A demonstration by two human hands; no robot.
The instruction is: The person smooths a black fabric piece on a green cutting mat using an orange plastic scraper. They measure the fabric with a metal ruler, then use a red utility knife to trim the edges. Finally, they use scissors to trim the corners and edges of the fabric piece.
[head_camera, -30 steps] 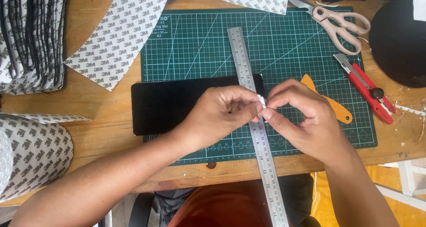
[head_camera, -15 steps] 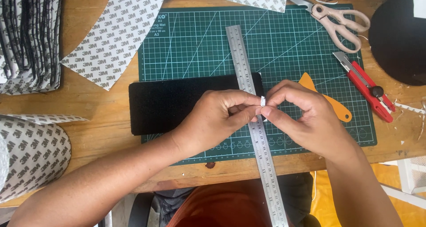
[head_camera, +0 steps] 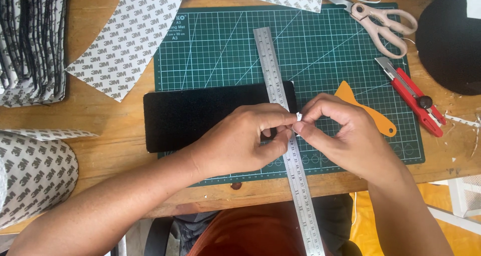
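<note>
Presently: wooden tabletop (head_camera: 107, 115); on it a green cutting mat (head_camera: 320, 50), the landmark. Across the mat's left edge, black rectangular piece (head_camera: 200, 118), apparently cut. Over the mat's middle, steel ruler (head_camera: 270, 60). Left hand (head_camera: 238, 141) and right hand (head_camera: 343, 133) pinch a small white scrap (head_camera: 298, 116) above the mat's centre, its peeling seemingly just begun.

The white scrap (head_camera: 298, 116) pinched between the two hands, just right of the steel ruler (head_camera: 280, 115), was too small to identify; it may have been a bit of backing paper. The left hand (head_camera: 240, 141) covered the ruler's middle and the right end of the black strip (head_camera: 200, 115). The ruler's lower end ran off the bottom edge. Left of the ruler, the stacked printed sheets (head_camera: 30, 40) were cut off.
</note>
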